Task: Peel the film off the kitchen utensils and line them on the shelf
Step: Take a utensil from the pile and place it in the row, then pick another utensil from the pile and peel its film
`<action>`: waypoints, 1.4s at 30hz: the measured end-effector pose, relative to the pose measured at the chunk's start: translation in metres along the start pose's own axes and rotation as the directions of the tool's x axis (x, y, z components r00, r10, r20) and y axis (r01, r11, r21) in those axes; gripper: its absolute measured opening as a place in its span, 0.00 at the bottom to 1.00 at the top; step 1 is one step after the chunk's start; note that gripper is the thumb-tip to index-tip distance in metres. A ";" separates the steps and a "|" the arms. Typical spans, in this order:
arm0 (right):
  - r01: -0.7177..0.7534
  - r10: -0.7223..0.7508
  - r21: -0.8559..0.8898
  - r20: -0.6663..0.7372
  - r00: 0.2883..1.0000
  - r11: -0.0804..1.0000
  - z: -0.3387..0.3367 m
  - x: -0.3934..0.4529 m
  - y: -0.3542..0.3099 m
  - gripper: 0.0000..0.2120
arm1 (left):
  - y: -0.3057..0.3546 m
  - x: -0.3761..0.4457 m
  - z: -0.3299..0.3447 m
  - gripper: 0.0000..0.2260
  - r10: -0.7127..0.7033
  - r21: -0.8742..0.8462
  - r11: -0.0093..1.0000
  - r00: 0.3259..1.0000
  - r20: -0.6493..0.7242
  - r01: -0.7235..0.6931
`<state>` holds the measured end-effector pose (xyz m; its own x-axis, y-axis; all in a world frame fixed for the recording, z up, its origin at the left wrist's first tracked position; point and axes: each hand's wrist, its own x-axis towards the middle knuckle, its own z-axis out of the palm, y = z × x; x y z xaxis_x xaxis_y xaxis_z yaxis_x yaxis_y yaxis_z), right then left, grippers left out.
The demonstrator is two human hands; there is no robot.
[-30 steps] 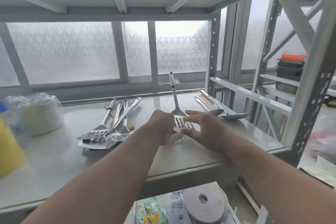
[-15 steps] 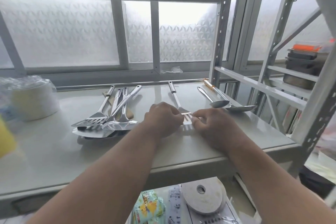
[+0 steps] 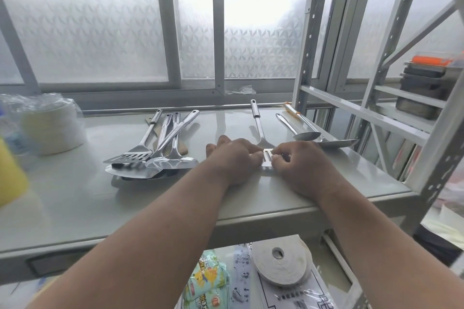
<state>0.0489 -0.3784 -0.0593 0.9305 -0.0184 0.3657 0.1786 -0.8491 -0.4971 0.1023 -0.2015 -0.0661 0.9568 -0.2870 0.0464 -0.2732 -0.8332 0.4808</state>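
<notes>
Film is being picked at on the slotted turner (image 3: pixel 266 158), pinched by left hand (image 3: pixel 232 158) and right hand (image 3: pixel 300 163); next, an edge must be lifted.

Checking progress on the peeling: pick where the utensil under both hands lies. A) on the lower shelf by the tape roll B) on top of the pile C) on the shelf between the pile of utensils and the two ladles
C: the slotted spatula lies flat on the shelf, with the pile of utensils on its left and the two ladles on its right.

Slotted spatula (image 3: pixel 261 138) on shelf (image 3: pixel 75 198) between utensil pile (image 3: pixel 155 155) left, two ladles (image 3: pixel 316 134) right.
</notes>
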 end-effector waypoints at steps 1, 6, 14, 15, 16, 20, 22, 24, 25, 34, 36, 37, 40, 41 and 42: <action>0.000 0.000 -0.001 -0.014 1.000 1.000 0.000 0.000 0.001 0.10 | 0.001 -0.002 -0.001 0.20 0.007 0.009 1.000 1.000 -0.008 -0.007; 0.065 -0.067 -0.024 -0.047 0.997 0.998 0.000 0.000 -0.002 0.14 | 0.012 -0.018 -0.009 0.21 -0.018 -0.048 0.999 0.998 -0.060 0.015; 0.299 -0.303 -0.047 -0.152 0.941 0.953 0.006 -0.006 -0.036 0.12 | -0.018 -0.062 -0.071 0.15 0.125 -0.273 0.941 0.953 -0.275 -0.202; 0.319 -0.315 -0.001 -0.163 0.935 0.948 0.010 -0.008 -0.049 0.12 | -0.025 -0.070 -0.086 0.13 0.128 -0.321 0.921 0.951 -0.283 -0.220; 0.331 -0.320 0.051 -0.156 0.934 0.942 0.016 -0.009 -0.063 0.13 | -0.037 -0.076 -0.100 0.10 0.134 -0.343 0.911 0.950 -0.282 -0.230; 0.158 -0.197 0.288 0.110 0.974 0.945 0.051 -0.006 -0.125 0.26 | -0.103 -0.100 -0.142 0.14 0.001 -0.143 0.989 0.980 -0.199 -0.030; 0.069 -0.165 0.331 0.273 0.948 0.941 0.073 0.001 -0.151 0.34 | -0.138 -0.108 -0.147 0.18 -0.122 0.001 0.992 0.985 -0.124 0.123; 0.076 -0.188 0.316 0.342 0.921 0.946 0.095 0.004 -0.172 0.36 | -0.166 -0.114 -0.143 0.21 -0.177 0.026 0.984 0.984 0.011 0.177; 0.099 -0.207 0.309 0.341 0.917 0.946 0.104 0.005 -0.180 0.34 | -0.177 -0.115 -0.141 0.22 -0.178 0.026 0.984 0.983 0.034 0.177; 0.248 -0.338 0.267 0.377 0.862 0.931 0.151 0.032 -0.236 0.22 | -0.230 -0.121 -0.166 0.11 -0.386 -0.219 0.916 0.887 -0.253 0.337; 0.253 -0.356 0.298 0.370 0.858 0.920 0.157 0.036 -0.241 0.17 | -0.233 -0.122 -0.170 0.17 -0.462 -0.350 0.867 0.834 -0.301 0.354; 0.243 -0.354 0.316 0.368 0.860 0.917 0.159 0.038 -0.241 0.15 | -0.233 -0.122 -0.171 0.19 -0.492 -0.411 0.841 0.812 -0.314 0.351; 0.225 -0.338 0.318 0.368 0.866 0.921 0.157 0.041 -0.235 0.17 | -0.228 -0.118 -0.167 0.13 -0.552 -0.532 0.785 0.747 -0.371 0.317; 0.234 -0.336 0.294 0.367 0.868 0.927 0.158 0.042 -0.232 0.20 | -0.226 -0.116 -0.166 0.12 -0.560 -0.558 0.776 0.727 -0.397 0.293; 0.241 -0.336 0.281 0.366 0.868 0.929 0.157 0.042 -0.229 0.22 | -0.226 -0.113 -0.165 0.08 -0.560 -0.579 0.773 0.708 -0.430 0.260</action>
<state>0.0977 -0.1018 -0.0539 0.8644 0.4627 0.1968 0.4804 -0.6445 -0.5948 0.0724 0.0973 -0.0354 0.8732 0.4668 0.1397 0.0954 -0.4449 0.8905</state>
